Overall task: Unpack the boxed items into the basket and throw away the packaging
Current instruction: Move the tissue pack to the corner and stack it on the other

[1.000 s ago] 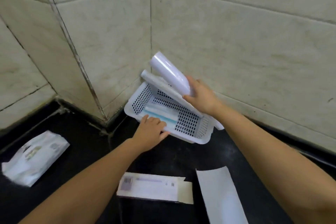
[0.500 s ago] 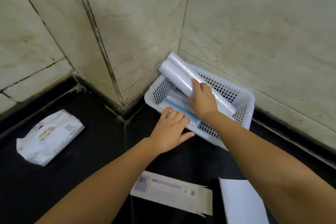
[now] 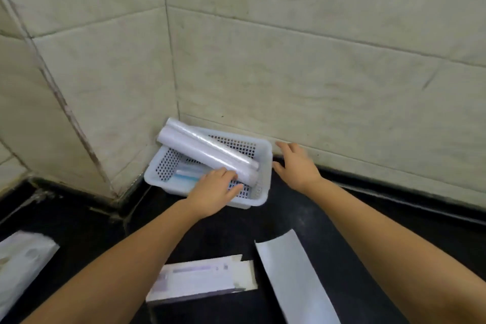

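Settling rolls [image 3: 210, 151] into basket [image 3: 267, 166].
Pressing left hand [image 3: 214, 192] flat, fingers spread, on basket's near rim, probably steadying it; hovering right hand [image 3: 295, 164] open and empty just beside; leaving empty box [image 3: 202, 277] below both wrists.

Single head-worn wide-angle view, looking forward and steeply down from above both forearms into a far corner of beige stone-tiled walls [image 3: 315, 66]. Close enough to fill the lower frame with arms. White perforated plastic basket [image 3: 264, 166] near centre, black glossy floor [image 3: 79, 218] nearest, edges bowed by lens distortion.
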{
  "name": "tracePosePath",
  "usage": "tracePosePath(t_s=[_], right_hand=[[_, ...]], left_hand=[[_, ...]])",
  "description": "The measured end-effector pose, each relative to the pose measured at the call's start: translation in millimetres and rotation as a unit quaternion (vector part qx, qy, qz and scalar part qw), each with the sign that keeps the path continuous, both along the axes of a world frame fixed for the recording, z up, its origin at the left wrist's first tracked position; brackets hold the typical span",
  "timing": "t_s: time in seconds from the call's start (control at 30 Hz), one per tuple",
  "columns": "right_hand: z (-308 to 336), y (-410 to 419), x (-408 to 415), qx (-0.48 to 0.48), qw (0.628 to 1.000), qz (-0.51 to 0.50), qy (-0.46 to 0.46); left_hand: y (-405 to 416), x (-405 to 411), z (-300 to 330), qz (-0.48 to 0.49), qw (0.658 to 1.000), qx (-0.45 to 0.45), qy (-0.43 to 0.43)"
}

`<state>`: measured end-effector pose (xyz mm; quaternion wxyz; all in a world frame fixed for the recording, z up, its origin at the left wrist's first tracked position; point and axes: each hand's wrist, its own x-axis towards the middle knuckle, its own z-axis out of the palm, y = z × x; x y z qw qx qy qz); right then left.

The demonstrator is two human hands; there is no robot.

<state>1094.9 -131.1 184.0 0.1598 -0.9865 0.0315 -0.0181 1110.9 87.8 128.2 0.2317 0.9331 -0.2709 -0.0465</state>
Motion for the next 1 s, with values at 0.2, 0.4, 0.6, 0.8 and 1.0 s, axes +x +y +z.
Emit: tracePosePath(t_s=[0.2, 0.4, 0.6, 0.8, 1.0], right_hand=[[10.0, -124.5, -139.1, -0.022, 0.986, -0.164, -0.008], [9.6, -242.1, -297.6, 0.002, 0.953, -0.304, -0.012], [-4.6, -344.7, -447.6, 0.016, 0.923, -0.384, -0.022], [-15.3, -444.4, -580.8, 0.030, 0.880, -0.474, -0.021], [-64.0, -503.1, -651.1, 0.076, 0.833, -0.547, 0.010]], left_hand=[[-150.4, -58.5, 37.7, -0.144, 0.988, -0.042, -0.041], [-289.3, -158.2, 60.9, -0.271, 0.959, -0.040, -0.069], [-425.1, -268.4, 58.3, -0.349, 0.935, -0.014, -0.070], [-548.2, -386.5, 44.8, -0.433, 0.900, 0.028, -0.047], [-623.9, -462.0, 18.3, -0.545, 0.816, 0.135, -0.138]])
